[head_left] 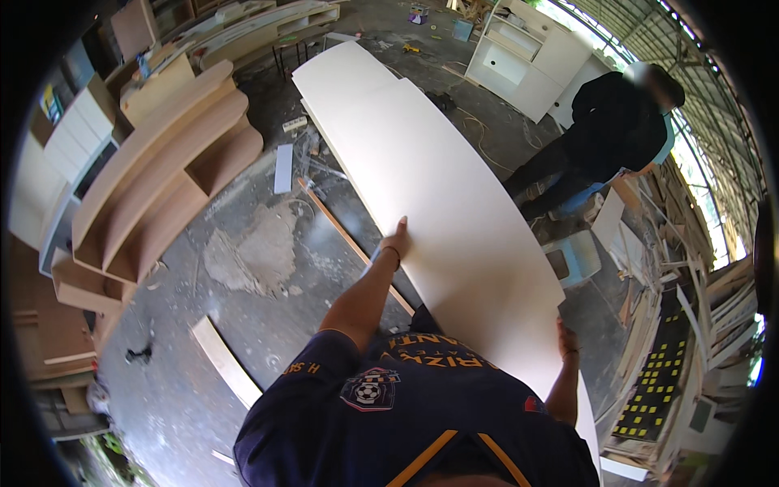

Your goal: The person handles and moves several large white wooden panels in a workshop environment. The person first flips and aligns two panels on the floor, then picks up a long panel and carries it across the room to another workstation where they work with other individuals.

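The left hand (396,241) is at the left edge of the white panel (442,174), one digit stretched along the upper face. Its other fingers are mostly lost at the edge, so how tightly they close cannot be told. The right hand (566,339) is at the opposite edge, nearer the body, fingers pointing forward; they look close together, but whether they clamp the panel cannot be made out. A dark band (392,256) circles the left wrist.

The panel runs from the person's front far across the floor (174,390), over the middle of the view. Its near part passes behind the dark shirt (414,398), and what lies under it is hidden.

Left of the panel, a wood strip (345,231) lies on the floor, its near end close to the shirt. Farther left are a curved pale strip (223,361), partly covered by the sleeve, and a brown shelf unit (158,174) with open, curved compartments, their depths in shadow.

To the right, a pale blue box-like piece (573,258) shows a dark opening; its inside cannot be made out. A co-worker (613,114) in black bends beyond it. Farther back, a white cabinet (527,69) has an open niche, its contents too small to tell. Scrap boards (714,325) crowd the right rim, bent by the lens.
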Demonstrator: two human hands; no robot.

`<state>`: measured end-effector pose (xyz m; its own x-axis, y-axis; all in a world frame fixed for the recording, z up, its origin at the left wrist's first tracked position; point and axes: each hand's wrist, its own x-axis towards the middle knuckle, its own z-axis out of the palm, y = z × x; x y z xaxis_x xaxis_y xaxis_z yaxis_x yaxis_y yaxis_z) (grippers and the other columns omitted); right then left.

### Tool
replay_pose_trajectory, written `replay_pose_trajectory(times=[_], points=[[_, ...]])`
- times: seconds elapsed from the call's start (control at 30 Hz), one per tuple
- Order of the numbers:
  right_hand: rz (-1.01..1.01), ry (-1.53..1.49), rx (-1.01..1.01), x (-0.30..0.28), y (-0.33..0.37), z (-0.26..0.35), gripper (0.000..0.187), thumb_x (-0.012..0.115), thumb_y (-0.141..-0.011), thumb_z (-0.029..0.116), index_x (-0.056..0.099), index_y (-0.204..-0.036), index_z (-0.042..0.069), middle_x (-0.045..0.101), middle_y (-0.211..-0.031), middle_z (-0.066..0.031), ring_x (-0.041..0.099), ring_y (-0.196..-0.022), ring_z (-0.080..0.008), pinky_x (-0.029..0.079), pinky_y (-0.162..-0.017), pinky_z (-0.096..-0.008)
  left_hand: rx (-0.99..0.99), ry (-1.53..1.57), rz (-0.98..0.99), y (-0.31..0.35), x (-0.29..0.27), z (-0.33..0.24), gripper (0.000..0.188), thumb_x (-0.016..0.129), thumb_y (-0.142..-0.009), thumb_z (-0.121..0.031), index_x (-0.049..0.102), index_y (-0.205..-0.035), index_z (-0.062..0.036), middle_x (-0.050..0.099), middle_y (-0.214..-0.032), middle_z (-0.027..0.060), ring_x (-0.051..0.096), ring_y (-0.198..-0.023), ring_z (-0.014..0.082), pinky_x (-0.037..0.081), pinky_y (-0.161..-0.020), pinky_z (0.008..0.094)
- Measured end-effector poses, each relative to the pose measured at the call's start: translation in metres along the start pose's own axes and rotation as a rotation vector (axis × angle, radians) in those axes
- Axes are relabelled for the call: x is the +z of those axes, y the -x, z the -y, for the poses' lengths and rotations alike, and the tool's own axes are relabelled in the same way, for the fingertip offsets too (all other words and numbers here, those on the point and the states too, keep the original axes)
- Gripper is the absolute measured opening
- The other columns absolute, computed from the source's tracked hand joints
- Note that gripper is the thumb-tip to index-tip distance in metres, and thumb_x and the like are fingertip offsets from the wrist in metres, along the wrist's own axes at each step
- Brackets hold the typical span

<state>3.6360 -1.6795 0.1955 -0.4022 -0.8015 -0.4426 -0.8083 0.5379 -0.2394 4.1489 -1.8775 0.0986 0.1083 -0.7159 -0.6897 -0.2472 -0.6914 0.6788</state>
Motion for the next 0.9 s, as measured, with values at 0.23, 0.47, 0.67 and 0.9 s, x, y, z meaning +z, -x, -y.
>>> replay_pose_trajectory(times=[0.23,0.47,0.67,0.9], points=[[-0.224,-0.116,-0.067,0.018,-0.040,0.080,0.085,0.028,-0.080,0.070,0.053,-0.112,-0.004,0.052,-0.114,-0.0267,0.045,-0.112,-0.0395,0.037,-0.092,-0.0403,0.088,-0.192,-0.041,-0.146,-0.018,-0.059,0.097,0.014,-0.075,-0.077,0.044,-0.124,0.0008,0.046,-0.124,0.0233,0.039,-0.122,0.0298,0.031,-0.099,0.0344],[-0.085,0.015,0.236,-0.003,-0.131,0.113,0.085,0.025,-0.079,0.071,0.059,-0.101,-0.004,0.056,-0.104,-0.0265,0.049,-0.105,-0.0405,0.038,-0.089,-0.0439,0.211,-0.173,0.009,-0.189,0.002,-0.174,0.098,0.019,-0.073,-0.079,0.049,-0.121,0.0012,0.050,-0.122,0.0204,0.040,-0.121,0.0276,0.030,-0.099,0.0321],[-0.059,-0.025,0.168,-0.018,-0.221,0.189,0.084,0.022,-0.078,0.072,0.061,-0.097,0.000,0.057,-0.104,-0.0244,0.051,-0.103,-0.0392,0.039,-0.088,-0.0446,0.027,-0.065,0.005,-0.279,-0.051,-0.231,0.101,0.019,-0.072,-0.080,0.045,-0.123,0.0030,0.049,-0.123,0.0207,0.043,-0.119,0.0284,0.033,-0.097,0.0324],[-0.044,-0.002,0.225,-0.032,-0.272,0.251,0.085,0.023,-0.076,0.075,0.061,-0.099,0.002,0.057,-0.105,-0.0231,0.051,-0.104,-0.0382,0.039,-0.088,-0.0440,0.054,-0.209,0.038,-0.337,-0.075,-0.287,0.092,0.011,-0.076,-0.076,0.035,-0.132,-0.0081,0.045,-0.126,0.0239,0.044,-0.118,0.0315,0.034,-0.095,0.0349]])
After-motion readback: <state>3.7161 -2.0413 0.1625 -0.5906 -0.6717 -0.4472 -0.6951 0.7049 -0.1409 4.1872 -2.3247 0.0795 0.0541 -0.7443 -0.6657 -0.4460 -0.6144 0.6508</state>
